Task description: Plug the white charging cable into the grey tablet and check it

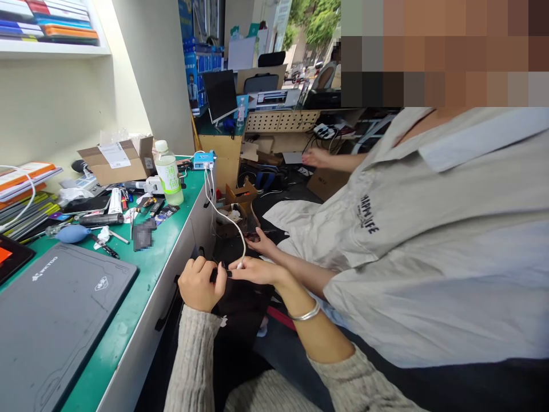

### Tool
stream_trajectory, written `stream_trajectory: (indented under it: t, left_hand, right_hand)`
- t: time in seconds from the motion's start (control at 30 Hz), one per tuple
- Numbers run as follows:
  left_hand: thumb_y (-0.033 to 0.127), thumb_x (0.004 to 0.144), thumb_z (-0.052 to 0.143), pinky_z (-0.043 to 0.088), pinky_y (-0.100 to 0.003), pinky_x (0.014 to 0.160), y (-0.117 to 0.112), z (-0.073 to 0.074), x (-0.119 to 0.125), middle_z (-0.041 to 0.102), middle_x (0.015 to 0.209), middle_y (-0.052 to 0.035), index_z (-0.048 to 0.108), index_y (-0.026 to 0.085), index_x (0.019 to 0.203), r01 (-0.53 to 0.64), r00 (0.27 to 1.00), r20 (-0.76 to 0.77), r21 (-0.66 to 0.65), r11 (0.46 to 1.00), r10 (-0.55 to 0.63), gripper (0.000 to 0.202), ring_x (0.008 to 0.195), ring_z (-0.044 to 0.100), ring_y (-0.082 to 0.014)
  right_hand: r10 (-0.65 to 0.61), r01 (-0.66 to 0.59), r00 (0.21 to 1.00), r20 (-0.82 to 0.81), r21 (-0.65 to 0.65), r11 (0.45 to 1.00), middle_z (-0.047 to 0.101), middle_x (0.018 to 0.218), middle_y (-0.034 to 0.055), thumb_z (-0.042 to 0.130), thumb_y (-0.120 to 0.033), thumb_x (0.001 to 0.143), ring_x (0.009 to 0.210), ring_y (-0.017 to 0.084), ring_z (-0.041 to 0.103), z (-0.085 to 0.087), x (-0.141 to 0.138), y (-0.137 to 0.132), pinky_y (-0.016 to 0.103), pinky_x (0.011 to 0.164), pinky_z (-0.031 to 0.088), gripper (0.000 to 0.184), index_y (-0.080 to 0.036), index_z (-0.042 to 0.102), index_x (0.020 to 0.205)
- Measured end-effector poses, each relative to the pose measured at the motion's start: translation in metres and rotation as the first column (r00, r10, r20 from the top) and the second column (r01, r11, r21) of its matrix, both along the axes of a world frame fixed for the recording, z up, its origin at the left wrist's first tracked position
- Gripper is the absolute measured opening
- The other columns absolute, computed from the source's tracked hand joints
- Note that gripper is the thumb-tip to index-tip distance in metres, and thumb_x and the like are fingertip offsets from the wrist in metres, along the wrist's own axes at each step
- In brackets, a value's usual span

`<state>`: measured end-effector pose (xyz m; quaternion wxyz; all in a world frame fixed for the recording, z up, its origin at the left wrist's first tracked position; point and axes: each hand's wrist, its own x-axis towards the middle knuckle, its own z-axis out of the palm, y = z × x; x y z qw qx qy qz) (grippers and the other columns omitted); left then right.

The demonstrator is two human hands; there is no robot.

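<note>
**Pinching a small black part at the bench edge**

Left hand point(199, 284) closed around the small black part point(219, 274); right hand point(253, 270) pinches its far end, beside the white cable point(223, 214) from a blue power unit point(203, 161) on the green workbench point(141, 286). Co-worker's hand point(262, 243), half-open, just right.

Your white cable point(219, 213): smooth plastic sheath, slight gloss. Small black part point(219, 274): glossy, material unclear. Your knit sleeve point(192, 359): coarse yarn, matt, rough. Your bangle point(304, 313): polished metal. Counter point(165, 240): green, smooth, low sheen. Cardboard box point(114, 163): matt brown paperboard. Bottle point(168, 174): clear glossy plastic. Grey tablet case point(64, 326): matt, fine texture.
</note>
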<state>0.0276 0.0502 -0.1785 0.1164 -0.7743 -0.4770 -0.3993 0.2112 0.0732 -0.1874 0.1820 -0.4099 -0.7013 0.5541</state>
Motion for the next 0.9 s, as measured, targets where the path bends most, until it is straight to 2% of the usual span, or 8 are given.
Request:
stream_trajectory:
  t: [0.3,0.9]
  left_hand:
    - [0.028,0.082,0.057,0.031,-0.031,0.058,0.0006,-0.0014,-0.0002,0.053,0.065,0.0,0.058,0.02,0.066,0.007,1.0,-0.003,-0.008,1.0,-0.007,0.018,0.065,0.045,-0.0163]
    - [0.028,0.083,0.056,0.031,-0.03,0.056,-0.0017,0.0004,-0.0001,0.054,0.063,-0.0007,0.059,0.021,0.065,-0.003,1.0,-0.008,-0.001,1.0,0.003,0.019,0.064,0.046,-0.0165]
  right_hand:
    - [-0.002,0.002,1.0,-0.011,0.017,1.0,0.034,0.061,-0.0054,0.049,-0.042,0.083,0.057,0.008,0.027,0.0007,-0.0001,-0.0006,0.023,0.052,0.022,0.03,-0.015,0.049,0.07]
    - [0.001,-0.001,1.0,-0.028,0.002,1.0,0.028,0.058,-0.0071,0.049,-0.045,0.081,0.055,0.006,0.024,0.0032,-0.0006,-0.0011,0.022,0.05,0.02,0.034,-0.016,0.043,0.064]
